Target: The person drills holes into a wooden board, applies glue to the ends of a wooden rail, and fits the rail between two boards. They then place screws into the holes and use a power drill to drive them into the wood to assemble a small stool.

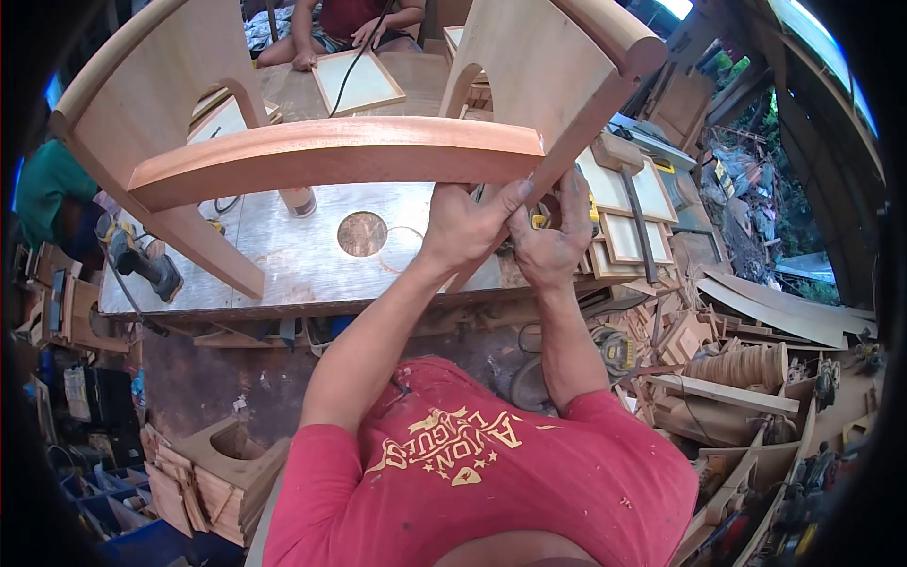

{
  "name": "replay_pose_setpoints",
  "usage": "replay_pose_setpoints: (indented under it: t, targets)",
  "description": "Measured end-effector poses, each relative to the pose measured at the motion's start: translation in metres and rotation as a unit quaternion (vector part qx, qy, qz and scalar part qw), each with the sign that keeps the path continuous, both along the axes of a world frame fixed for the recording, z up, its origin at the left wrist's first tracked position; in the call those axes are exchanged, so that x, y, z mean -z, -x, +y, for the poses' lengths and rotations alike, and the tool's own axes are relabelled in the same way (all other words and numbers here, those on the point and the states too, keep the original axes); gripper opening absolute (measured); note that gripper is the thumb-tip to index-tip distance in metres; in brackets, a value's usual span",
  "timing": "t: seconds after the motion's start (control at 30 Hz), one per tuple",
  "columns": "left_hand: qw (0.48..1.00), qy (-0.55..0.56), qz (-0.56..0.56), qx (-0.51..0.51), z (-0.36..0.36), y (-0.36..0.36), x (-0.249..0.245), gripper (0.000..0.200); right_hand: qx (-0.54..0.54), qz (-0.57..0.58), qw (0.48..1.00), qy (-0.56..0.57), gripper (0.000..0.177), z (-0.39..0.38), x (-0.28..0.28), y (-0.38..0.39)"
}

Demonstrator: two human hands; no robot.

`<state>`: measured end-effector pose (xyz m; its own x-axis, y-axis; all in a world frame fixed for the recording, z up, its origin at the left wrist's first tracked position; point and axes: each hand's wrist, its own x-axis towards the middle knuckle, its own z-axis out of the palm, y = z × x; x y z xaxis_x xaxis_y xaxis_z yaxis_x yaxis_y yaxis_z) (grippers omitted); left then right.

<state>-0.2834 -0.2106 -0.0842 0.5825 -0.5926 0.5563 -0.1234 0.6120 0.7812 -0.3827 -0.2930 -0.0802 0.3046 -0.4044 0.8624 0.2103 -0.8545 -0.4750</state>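
Note:
A wooden frame, perhaps part of a chair or small table, stands on the metal-topped workbench [293, 255]. A curved crossbar [331, 156] joins its two side panels, each with an arched cut-out. My left hand [463, 227] is closed around the right side's leg, just under the crossbar's end, with its thumb over the edge. On the outer face of that same leg, my right hand [553, 236] is wrapped with its thumb close to my left thumb. A thin white line shows at the joint by the crossbar's right end. The fingers behind the wood are partly hidden.
A power tool [151, 265] lies at the bench's left end. Framed panels [638, 236] and a hammer [631, 203] are on the right. Across the bench sits another person [350, 24] by a framed panel [357, 80]. Wood offcuts [661, 331] and a coil [746, 367] lie at lower right.

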Motion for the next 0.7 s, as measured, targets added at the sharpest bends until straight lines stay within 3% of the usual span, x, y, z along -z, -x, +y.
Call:
replay_pose_setpoints:
  t: [0.17, 0.37, 0.7]
  targets:
    - [1.0, 0.008, 0.022, 0.001, -0.002, 0.007, 0.0, 0.037, 0.005, 0.009, 1.0, -0.019, 0.062, 0.001, 0.0, 0.002]
    - [1.0, 0.007, 0.023, -0.007, -0.003, 0.008, 0.001, 0.038, 0.023, 0.016, 0.999, 0.035, 0.059, -0.002, -0.002, 0.003]
    - [0.998, 0.04, 0.057, 0.013, -0.007, 0.004, 0.007, 0.049, 0.015, 0.019, 1.0, -0.015, 0.063, 0.008, -0.002, 0.005]
